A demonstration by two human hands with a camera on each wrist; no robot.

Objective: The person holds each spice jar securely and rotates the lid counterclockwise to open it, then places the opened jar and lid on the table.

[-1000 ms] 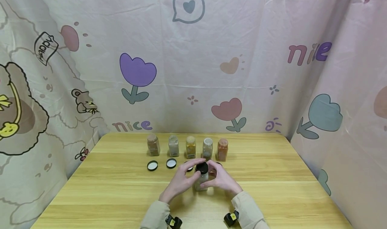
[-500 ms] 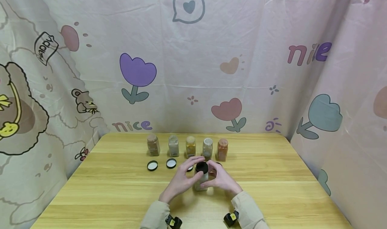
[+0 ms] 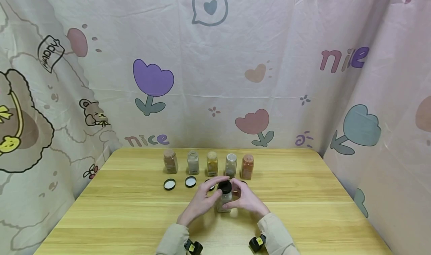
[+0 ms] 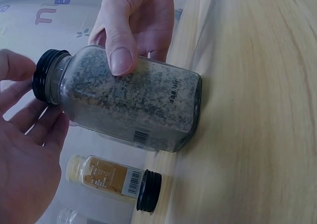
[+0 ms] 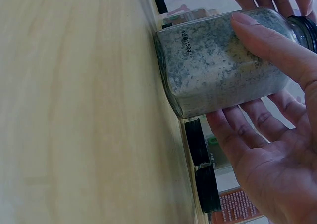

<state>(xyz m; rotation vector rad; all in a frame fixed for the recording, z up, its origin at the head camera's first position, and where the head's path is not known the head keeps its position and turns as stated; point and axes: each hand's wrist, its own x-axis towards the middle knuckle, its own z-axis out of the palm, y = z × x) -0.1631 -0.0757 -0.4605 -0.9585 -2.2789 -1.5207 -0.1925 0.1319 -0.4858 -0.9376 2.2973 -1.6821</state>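
My right hand [image 5: 267,135] grips the spice jar [image 5: 218,60], thumb pressed on its side, fingers curled behind. My left hand [image 4: 25,154] curls its fingers around the black cap [image 4: 43,75]. Jar reads "150g"; grey-green flakes inside. It stands mid-table [image 3: 303,210], toward the near edge.

Right hand [image 5: 267,135] grips a glass spice jar [image 5: 218,78] standing on the wooden table [image 5: 74,110]; two black lids [image 5: 203,169] lie beyond it.
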